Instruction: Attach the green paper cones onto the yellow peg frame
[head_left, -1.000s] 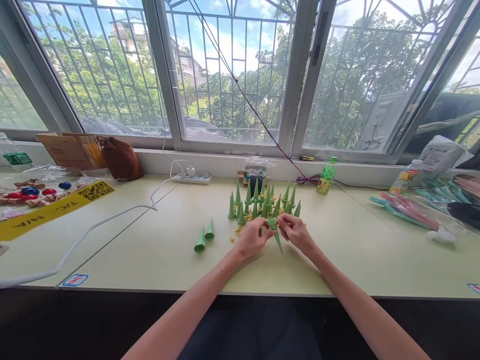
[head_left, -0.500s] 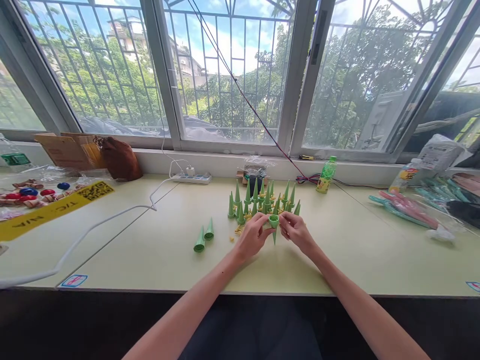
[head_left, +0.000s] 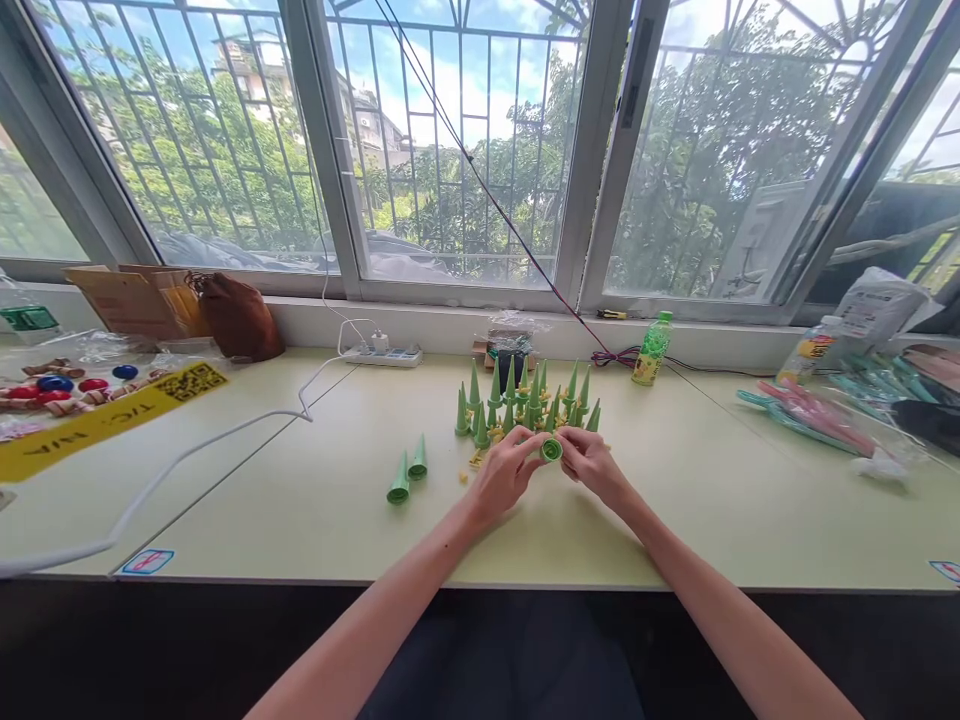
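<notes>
Between my two hands is a small green plastic cone [head_left: 551,450], its hollow round base turned toward me and its tip pointing away. My left hand [head_left: 514,465] pinches it from the left. On the right side, the fingers of my right hand [head_left: 589,458] are closed at its rim; whether they also hold a smaller piece is hidden. Just behind my hands stands a cluster of green cones [head_left: 480,425] with small yellow pieces [head_left: 477,459] among and beside them. Two more green cones [head_left: 399,482] rest on the table to the left.
A white power strip [head_left: 382,355] with a white cable [head_left: 225,425] lies left. A green-labelled bottle [head_left: 652,350] stands back right. Plastic bags [head_left: 817,420] lie far right. A brown pouch [head_left: 236,318] and cardboard box [head_left: 139,300] are at the back left.
The cone in my hands has been tilted: its tip pointed down before, and now its open base faces me. My hands have barely shifted.
</notes>
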